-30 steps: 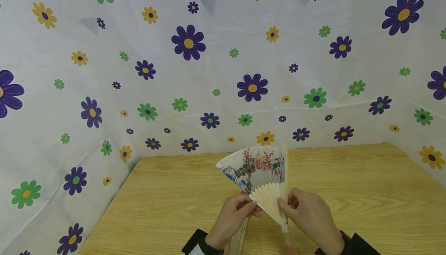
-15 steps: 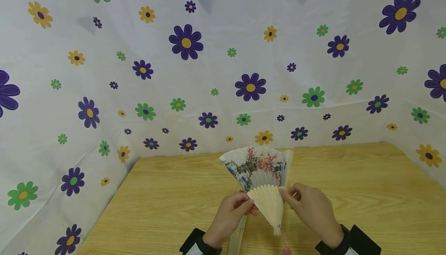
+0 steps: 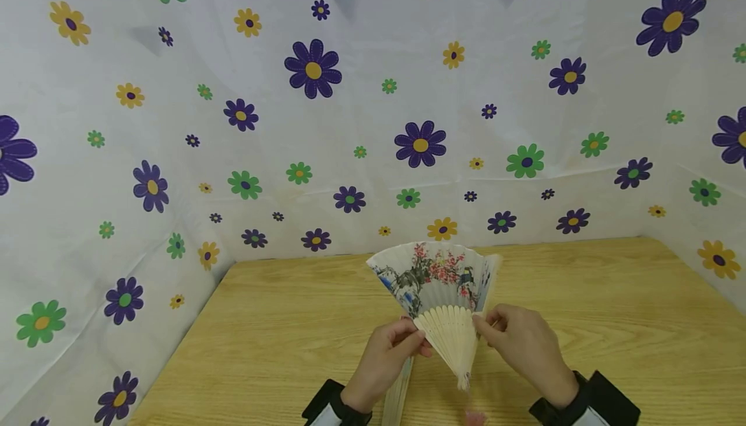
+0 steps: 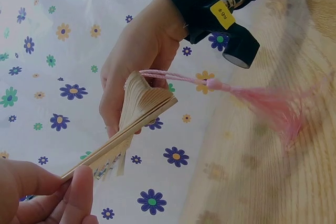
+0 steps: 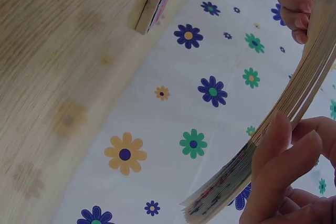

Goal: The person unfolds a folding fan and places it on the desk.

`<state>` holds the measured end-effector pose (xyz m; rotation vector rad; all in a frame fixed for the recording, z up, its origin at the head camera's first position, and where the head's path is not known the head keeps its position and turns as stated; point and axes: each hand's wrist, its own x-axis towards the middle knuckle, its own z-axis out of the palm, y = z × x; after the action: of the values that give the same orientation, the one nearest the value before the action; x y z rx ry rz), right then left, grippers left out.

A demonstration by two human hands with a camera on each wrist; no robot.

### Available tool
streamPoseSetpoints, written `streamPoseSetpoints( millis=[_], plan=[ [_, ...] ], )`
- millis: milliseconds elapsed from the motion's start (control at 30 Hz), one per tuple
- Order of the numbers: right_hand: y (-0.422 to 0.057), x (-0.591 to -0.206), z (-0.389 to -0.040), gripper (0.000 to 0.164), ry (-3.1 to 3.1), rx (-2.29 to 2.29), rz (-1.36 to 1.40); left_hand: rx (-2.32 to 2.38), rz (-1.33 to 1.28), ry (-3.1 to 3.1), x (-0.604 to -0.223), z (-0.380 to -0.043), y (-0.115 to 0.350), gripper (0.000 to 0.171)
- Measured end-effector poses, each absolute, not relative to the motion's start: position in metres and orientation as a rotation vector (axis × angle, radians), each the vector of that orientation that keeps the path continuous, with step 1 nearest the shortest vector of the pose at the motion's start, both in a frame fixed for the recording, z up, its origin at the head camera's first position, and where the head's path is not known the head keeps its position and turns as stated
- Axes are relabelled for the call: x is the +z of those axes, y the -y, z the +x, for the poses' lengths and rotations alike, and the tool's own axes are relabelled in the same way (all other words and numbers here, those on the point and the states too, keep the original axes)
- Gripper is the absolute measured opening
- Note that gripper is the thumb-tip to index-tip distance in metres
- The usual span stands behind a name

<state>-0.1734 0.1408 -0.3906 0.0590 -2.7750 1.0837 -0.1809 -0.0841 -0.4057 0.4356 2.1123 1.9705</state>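
Note:
A partly spread folding fan [image 3: 434, 283] with pale ribs and a painted leaf of pink blossom stands tilted above the table. My left hand [image 3: 384, 358] pinches its left outer rib between thumb and fingers. On the opposite edge, my right hand [image 3: 527, 345] pinches the ribs on the right with its thumb and fingertips. In the right wrist view, the ribs under that hand's thumb [image 5: 275, 135] are still stacked closely. A pink tassel [image 4: 270, 106] hangs from the fan's pivot end, blurred at its tip.
Under my left hand lies a long, narrow, pale slatted object [image 3: 397, 397], partly hidden. The wood-grain table [image 3: 280, 322] meets a white flower-printed cloth [image 3: 262, 154] at the back and sides.
The fan has spread wider: its right edge has moved right with my right hand, while its pivot end has shifted slightly left. My left hand keeps its pinch, nearly still.

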Motion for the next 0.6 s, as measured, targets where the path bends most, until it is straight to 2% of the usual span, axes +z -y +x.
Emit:
streamPoseSetpoints(
  millis=[300,600],
  plan=[
    [-0.142,-0.391,-0.176,0.024,2.768,1.157,0.052,1.969,0.432,-2.135,-0.404,-0.181,0.084,0.025],
    [-0.153,-0.397,-0.191,0.035,2.712,1.822,0.074,1.994,0.41,-2.108,-0.405,-0.183,0.086,0.025]
  ],
)
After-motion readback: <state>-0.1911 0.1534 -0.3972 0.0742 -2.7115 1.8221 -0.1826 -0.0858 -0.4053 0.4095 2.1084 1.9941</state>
